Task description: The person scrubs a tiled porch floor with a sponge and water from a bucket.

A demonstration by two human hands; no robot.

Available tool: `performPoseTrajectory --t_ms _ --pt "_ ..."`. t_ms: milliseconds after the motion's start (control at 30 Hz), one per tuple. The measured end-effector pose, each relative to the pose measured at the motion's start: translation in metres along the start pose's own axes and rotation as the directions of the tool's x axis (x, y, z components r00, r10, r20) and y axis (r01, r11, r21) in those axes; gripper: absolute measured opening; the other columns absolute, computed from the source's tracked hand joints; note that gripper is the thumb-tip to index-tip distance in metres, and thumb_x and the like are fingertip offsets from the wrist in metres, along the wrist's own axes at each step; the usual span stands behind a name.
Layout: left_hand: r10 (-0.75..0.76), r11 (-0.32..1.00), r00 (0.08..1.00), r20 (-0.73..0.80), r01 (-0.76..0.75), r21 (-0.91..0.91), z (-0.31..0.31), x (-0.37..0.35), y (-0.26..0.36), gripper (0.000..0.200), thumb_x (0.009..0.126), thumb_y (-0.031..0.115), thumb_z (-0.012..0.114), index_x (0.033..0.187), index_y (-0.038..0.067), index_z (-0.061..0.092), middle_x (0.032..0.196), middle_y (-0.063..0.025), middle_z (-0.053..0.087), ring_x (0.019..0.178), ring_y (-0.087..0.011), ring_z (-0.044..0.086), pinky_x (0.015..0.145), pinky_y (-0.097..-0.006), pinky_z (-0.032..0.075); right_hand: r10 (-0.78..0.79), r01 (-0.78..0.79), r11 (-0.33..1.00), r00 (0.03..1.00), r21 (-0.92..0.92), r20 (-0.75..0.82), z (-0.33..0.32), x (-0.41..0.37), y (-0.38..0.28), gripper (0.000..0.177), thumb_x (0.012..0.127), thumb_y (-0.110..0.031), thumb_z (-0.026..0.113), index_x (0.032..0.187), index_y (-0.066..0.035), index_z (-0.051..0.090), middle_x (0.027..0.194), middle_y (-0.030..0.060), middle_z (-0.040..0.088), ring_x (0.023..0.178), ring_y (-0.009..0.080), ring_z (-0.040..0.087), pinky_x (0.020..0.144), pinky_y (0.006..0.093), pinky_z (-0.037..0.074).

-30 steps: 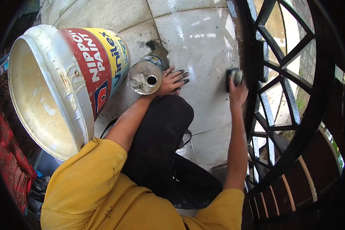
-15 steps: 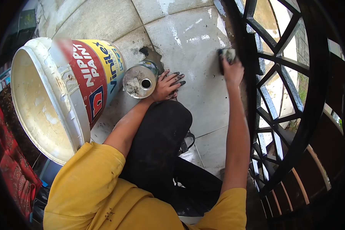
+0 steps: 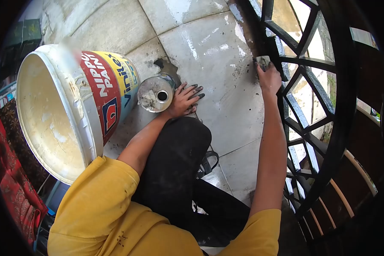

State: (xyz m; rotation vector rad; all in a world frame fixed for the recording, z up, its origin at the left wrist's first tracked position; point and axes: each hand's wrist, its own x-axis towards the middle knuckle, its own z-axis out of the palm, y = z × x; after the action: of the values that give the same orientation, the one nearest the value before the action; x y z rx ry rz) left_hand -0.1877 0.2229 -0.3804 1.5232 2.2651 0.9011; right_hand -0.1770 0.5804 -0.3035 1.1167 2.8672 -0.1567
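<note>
My left hand (image 3: 185, 101) rests flat on the tiled floor (image 3: 217, 123) with its fingers spread. Dark stains mark the fingertips. Just left of it stands a metal can (image 3: 147, 94) with a small round hole and pale residue on its top. Farther right, my right hand (image 3: 269, 79) is closed around a sponge-like block (image 3: 263, 61), pale on top and smeared dark. The block is at the floor's edge, close to the foot of a black metal grille (image 3: 315, 66). My fingers partly cover the block, and its underside is hidden.
A large paint bucket (image 3: 99, 91) lies on its side at the left, its opening facing me. Red patterned cloth (image 3: 17, 187) hangs at the lower left. My bent knee (image 3: 187, 134) and a dark sandal (image 3: 208, 164) are between my arms. Pale smears mark the tiles.
My right hand has moved right and slightly toward me with the sponge-like block, from the tiles toward the grille. The left hand has stayed on the floor beside the can.
</note>
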Motion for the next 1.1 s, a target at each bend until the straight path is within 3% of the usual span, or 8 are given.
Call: performPoseTrajectory --t_ms 100,233,333,600,700,767,933,1100 --pt "0.008 1.0 1.0 -0.019 -0.008 -0.011 0.0 0.0 -0.001 0.037 0.079 0.024 0.066 0.111 0.006 0.063 0.134 -0.0141 0.052 0.131 -0.0305 0.042 0.113 -0.0545 0.023 -0.034 0.015 0.974 0.996 0.228 0.077 -0.008 -0.02 -0.035 0.053 0.079 -0.056 0.065 0.094 -0.006 0.065 0.08 0.0172 0.069 0.079 0.0363 0.069 0.07 0.0463 0.054" --pt "0.012 1.0 1.0 -0.027 -0.012 -0.005 0.003 0.0 -0.005 0.037 0.079 0.025 0.065 0.11 0.005 0.064 0.132 -0.0144 0.053 0.13 -0.0308 0.043 0.113 -0.0545 0.023 -0.229 0.222 0.973 0.936 0.056 0.269 0.026 -0.074 -0.04 0.057 0.079 -0.062 0.061 0.099 -0.008 0.067 0.078 0.0199 0.068 0.074 0.0371 0.068 0.067 0.0472 0.053" --pt "0.024 1.0 0.999 -0.021 -0.024 0.005 0.004 0.0 -0.001 0.037 0.079 0.025 0.065 0.11 0.006 0.064 0.132 -0.0143 0.053 0.13 -0.0309 0.043 0.113 -0.0543 0.024 0.249 -0.246 0.968 0.956 0.043 -0.153 0.043 -0.048 0.0 0.06 0.08 -0.06 0.062 0.105 -0.006 0.066 0.085 0.0199 0.069 0.079 0.0374 0.068 0.071 0.0479 0.054" --pt "0.033 0.999 0.999 -0.031 -0.032 0.028 0.005 0.0 -0.004 0.036 0.079 0.026 0.064 0.109 0.006 0.064 0.132 -0.014 0.053 0.131 -0.0299 0.043 0.112 -0.0544 0.025 0.105 -0.1 0.987 0.994 0.128 -0.033 0.019 -0.123 -0.018 0.059 0.08 -0.062 0.059 0.096 -0.006 0.066 0.077 0.022 0.068 0.073 0.0379 0.068 0.067 0.0461 0.053" --pt "0.02 0.999 1.0 -0.023 -0.019 0.044 0.01 -0.002 -0.006 0.035 0.079 0.026 0.064 0.108 0.007 0.064 0.132 -0.0139 0.053 0.13 -0.0295 0.044 0.112 -0.0545 0.025 0.109 -0.13 0.99 0.956 0.063 0.271 0.036 -0.196 -0.019 0.062 0.081 -0.064 0.059 0.093 -0.003 0.064 0.072 0.0229 0.066 0.071 0.0392 0.067 0.064 0.0449 0.053" --pt "0.018 0.999 1.0 -0.017 -0.017 0.038 0.01 -0.004 -0.009 0.034 0.079 0.026 0.063 0.108 0.007 0.064 0.132 -0.0137 0.053 0.129 -0.0293 0.044 0.112 -0.0544 0.025 0.137 -0.135 0.986 0.99 0.095 -0.015 0.046 -0.197 -0.017 0.059 0.083 -0.061 0.058 0.09 -0.003 0.063 0.069 0.0222 0.065 0.068 0.0395 0.066 0.062 0.0439 0.053" --pt "0.013 0.999 1.0 -0.014 -0.013 0.048 0.008 -0.002 -0.005 0.034 0.079 0.028 0.063 0.108 0.009 0.064 0.133 -0.0131 0.053 0.13 -0.0287 0.045 0.112 -0.0538 0.024 0.165 -0.167 0.984 0.986 0.067 0.033 0.025 -0.107 -0.028 0.057 0.084 -0.058 0.059 0.092 -0.002 0.063 0.073 0.0237 0.065 0.072 0.0396 0.066 0.067 0.0468 0.052" --pt "0.047 0.997 0.997 -0.066 -0.042 0.072 0.019 -0.004 -0.011 0.035 0.079 0.029 0.062 0.107 0.009 0.065 0.133 -0.0124 0.054 0.129 -0.0273 0.046 0.112 -0.0532 0.026 0.244 -0.264 0.963 0.941 0.057 0.232 0.019 -0.166 -0.025 0.067 0.082 -0.061 0.061 0.1 0.004 0.064 0.089 0.029 0.066 0.084 0.043 0.066 0.078 0.0473 0.052"
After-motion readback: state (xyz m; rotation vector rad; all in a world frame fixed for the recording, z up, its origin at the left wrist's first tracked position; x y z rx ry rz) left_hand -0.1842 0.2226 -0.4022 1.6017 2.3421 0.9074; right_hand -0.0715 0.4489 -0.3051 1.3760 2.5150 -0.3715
